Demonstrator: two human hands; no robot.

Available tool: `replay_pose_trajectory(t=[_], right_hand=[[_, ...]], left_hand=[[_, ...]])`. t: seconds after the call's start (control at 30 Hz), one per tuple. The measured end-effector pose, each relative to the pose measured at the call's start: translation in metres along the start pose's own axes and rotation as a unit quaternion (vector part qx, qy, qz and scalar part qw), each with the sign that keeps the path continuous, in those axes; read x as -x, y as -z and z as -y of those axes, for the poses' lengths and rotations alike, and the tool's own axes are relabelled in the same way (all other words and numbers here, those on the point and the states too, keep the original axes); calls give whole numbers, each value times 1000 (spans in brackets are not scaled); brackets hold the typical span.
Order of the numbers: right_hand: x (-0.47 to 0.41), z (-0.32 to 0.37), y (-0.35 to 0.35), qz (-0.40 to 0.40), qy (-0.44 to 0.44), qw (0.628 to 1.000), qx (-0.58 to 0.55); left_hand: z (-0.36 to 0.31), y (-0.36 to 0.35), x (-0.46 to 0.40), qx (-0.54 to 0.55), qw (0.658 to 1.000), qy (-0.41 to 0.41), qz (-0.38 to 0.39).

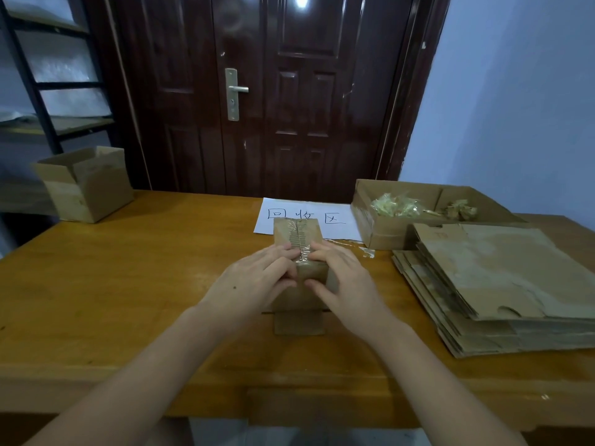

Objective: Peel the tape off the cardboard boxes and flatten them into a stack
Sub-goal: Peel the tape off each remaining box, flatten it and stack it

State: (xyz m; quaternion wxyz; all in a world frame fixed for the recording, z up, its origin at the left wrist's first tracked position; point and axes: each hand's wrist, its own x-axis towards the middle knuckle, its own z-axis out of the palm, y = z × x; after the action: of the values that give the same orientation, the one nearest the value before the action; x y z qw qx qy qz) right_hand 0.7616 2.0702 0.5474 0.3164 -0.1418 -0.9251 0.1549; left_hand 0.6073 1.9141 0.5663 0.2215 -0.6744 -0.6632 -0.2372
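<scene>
Gripping small taped box point(297, 235) with left hand point(257, 278) and right hand point(344, 281), fingers curled at tape seam point(302, 249)

Bare table point(128, 284) lies open left of the small box point(297, 239); the flattened stack point(502, 284) and scrap tray point(386, 233) crowd the right.

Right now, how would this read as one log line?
step: peeling tape | both hands on small box | flattened stack at right
</scene>
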Motion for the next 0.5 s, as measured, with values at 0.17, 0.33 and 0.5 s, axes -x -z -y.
replay_pose_trajectory(t=[0.17, 0.33, 0.5], right_hand=[[0, -6, -1, -16, 2, 1000, -25], [4, -5, -2, -24, 3, 999, -38], [3, 1, -1, -39, 32, 999, 3]], left_hand=[[4, -2, 0, -4, 1000, -27, -12], [1, -12, 0, -20, 997, -29, -67], [-1, -17, -1, -27, 996, -18, -85]])
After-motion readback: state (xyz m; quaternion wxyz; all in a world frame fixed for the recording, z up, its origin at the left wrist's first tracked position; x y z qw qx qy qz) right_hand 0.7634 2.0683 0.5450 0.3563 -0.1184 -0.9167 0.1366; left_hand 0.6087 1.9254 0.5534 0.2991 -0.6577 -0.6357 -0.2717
